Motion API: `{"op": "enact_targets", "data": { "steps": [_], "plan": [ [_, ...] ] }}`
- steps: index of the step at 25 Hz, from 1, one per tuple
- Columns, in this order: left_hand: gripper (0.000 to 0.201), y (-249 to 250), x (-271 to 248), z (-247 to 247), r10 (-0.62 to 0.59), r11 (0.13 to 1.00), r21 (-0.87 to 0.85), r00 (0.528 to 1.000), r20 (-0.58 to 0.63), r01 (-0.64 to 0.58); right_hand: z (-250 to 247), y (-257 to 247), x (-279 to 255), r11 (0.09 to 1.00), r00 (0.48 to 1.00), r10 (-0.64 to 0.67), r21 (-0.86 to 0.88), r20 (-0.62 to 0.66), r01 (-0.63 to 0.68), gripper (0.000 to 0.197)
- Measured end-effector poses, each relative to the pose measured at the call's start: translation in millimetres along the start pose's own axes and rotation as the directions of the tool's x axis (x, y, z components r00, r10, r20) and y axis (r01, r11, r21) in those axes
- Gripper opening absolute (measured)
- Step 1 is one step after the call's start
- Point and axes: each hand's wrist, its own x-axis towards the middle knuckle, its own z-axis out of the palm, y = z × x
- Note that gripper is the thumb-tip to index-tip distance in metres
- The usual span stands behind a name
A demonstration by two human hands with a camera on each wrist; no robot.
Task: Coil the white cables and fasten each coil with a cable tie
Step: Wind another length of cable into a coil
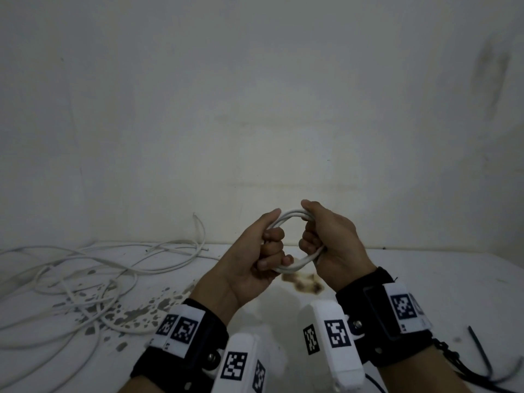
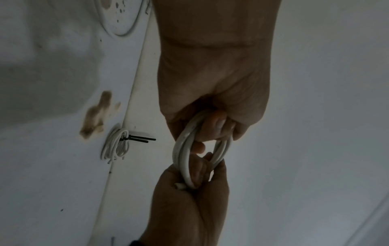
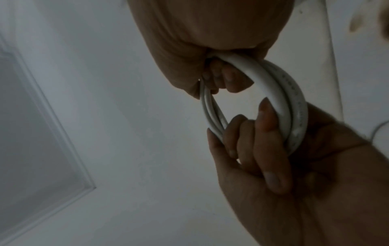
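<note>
Left hand point(image 1: 256, 256), right hand point(image 1: 326, 245): fingers point(image 3: 271, 144) curled round white coil point(image 1: 295, 242), opposite sides.

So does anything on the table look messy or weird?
Yes. A brown stain marks the white table below the hands, grey flaky patches show on the left, and loose white cables lie tangled there, not yet coiled.

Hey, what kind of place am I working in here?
Probably a bare utility or work room, not a tidy workshop: a stained white table against a plain, marked wall, with loose white cables heaped at one side and black cable ties lying ready.
</note>
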Motion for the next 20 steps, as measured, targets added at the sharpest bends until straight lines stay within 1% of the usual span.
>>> {"op": "enact_targets", "data": {
  "steps": [3,7,11,14,16,18,20],
  "plan": [
    [0.049,8,2,-7,0.015,1.0,0.015,0.999,-0.029,-0.014,0,2,-2,0.997,0.999,-0.035,-0.064,0.025,0.036,0.031],
    [0.048,17,4,-14,0.018,1.0,0.012,0.997,-0.079,-0.017,2,7,-6,0.991,0.997,-0.044,-0.127,0.057,0.051,0.023],
    [0.042,18,3,-17,0.046,0.996,0.076,0.994,-0.098,-0.038,5,11,-6,0.988,0.997,-0.027,-0.149,0.07,0.037,0.019],
    [0.04,13,3,-16,0.052,0.989,0.142,0.992,-0.113,-0.036,2,13,-6,0.979,0.992,-0.056,-0.189,0.109,0.076,0.021],
    [0.037,12,4,-19,-0.005,0.986,0.166,0.997,-0.081,0.018,-3,13,-5,0.965,0.987,-0.068,-0.24,0.145,0.102,0.025],
    [0.032,14,5,-24,-0.086,0.985,0.146,0.996,-0.038,0.09,-5,14,-2,0.933,0.983,-0.086,-0.334,0.162,0.137,0.03],
    [0.029,14,6,-27,-0.125,0.981,0.144,0.991,-0.045,0.13,-6,18,1,0.89,0.978,-0.147,-0.412,0.148,0.196,0.03]
  ]
}}
